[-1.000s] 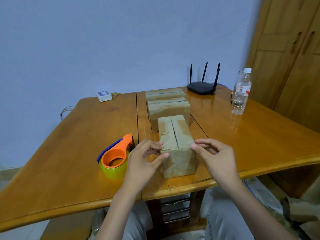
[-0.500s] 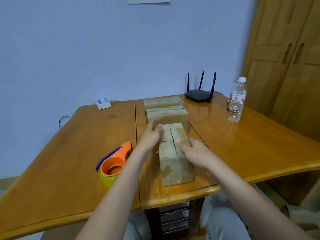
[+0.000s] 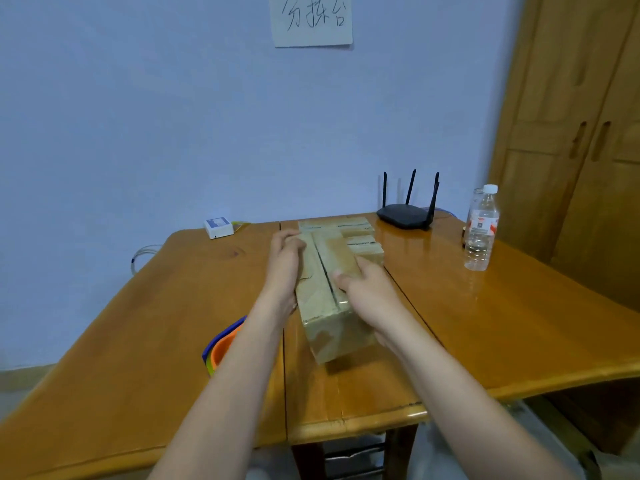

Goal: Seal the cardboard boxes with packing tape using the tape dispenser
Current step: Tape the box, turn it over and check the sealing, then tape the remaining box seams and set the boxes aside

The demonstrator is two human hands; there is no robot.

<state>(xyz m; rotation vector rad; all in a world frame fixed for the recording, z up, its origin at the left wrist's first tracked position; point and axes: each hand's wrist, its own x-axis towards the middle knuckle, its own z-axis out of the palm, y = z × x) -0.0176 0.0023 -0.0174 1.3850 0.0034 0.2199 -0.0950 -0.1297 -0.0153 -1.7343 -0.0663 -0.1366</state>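
A small cardboard box (image 3: 320, 299) with an open seam along its top is lifted off the wooden table (image 3: 138, 323), its near end casting a shadow below. My left hand (image 3: 285, 254) grips its left side near the far end. My right hand (image 3: 367, 289) grips its right side, thumb on the top flap. Behind it two more cardboard boxes (image 3: 360, 233) lie on the table. The orange and blue tape dispenser (image 3: 221, 344) with yellowish tape sits left of the box, mostly hidden by my left forearm.
A black router (image 3: 405, 216) with antennas stands at the back. A clear water bottle (image 3: 481, 230) stands at the right. A small white device (image 3: 218, 227) lies at the back left. A wooden wardrobe (image 3: 571, 133) fills the right side.
Both hands slid from the box's near end to its sides and took hold. The box has come up off the table and moved away from me. The camera tilted up.
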